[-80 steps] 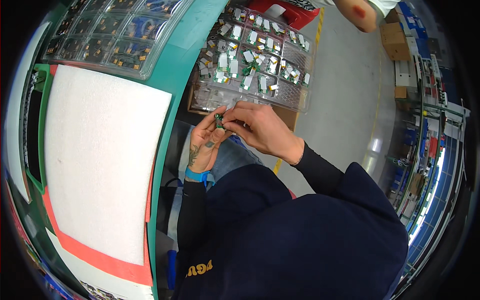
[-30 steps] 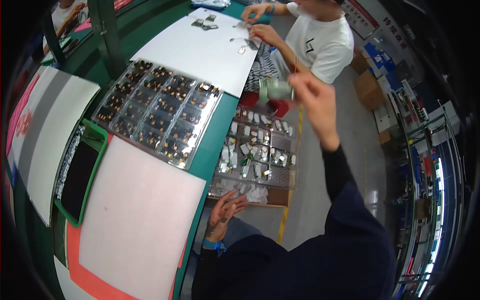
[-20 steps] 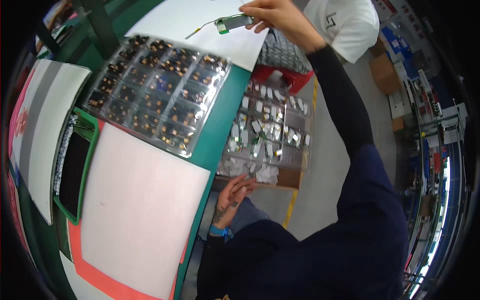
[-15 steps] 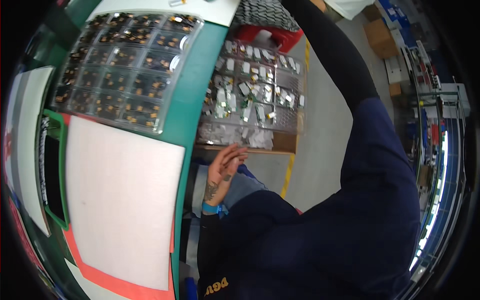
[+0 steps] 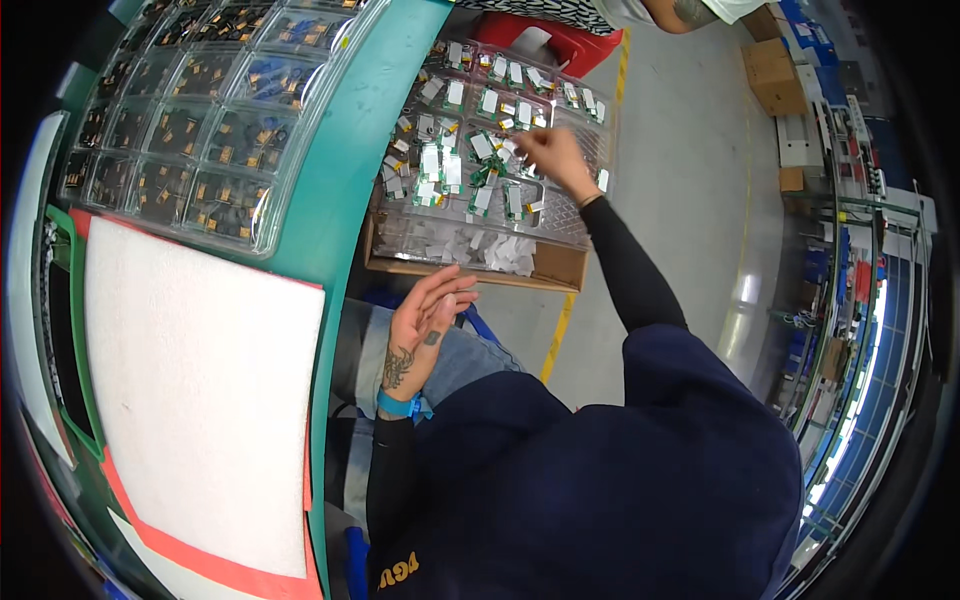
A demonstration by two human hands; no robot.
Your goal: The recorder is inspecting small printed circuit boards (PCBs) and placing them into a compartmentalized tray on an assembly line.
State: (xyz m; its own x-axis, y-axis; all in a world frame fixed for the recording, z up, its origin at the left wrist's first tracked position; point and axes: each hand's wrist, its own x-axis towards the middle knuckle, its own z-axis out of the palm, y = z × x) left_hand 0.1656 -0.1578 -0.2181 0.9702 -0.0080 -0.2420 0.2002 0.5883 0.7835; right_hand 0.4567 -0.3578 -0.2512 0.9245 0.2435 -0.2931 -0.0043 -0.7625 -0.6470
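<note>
My right hand (image 5: 560, 160) is over a clear plastic tray (image 5: 575, 232) of small green circuit boards with white blocks (image 5: 452, 170). Its thumb and fingertips are drawn together just above the boards; what they pinch, if anything, is too small to make out. Nearer me, my left hand (image 5: 424, 312), with a blue band at the wrist, hovers by the front edge of a cardboard box (image 5: 560, 268) beneath the tray. Its fingers are stretched out and nothing is in them. White paper-like scraps (image 5: 480, 250) lie at the near end of the tray and box.
On the left, a green worktop (image 5: 318, 190) carries a clear compartment tray (image 5: 268, 215) of small dark and gold parts. A white foam sheet (image 5: 200, 390) lies nearer. Behind the boards stands a red bin (image 5: 590, 50). Another person's arm (image 5: 680, 12) shows at the top.
My right arm has come back from the upper edge, and its hand is now over the circuit boards. The view has shifted; my left hand stays near the box with fingers extended.
</note>
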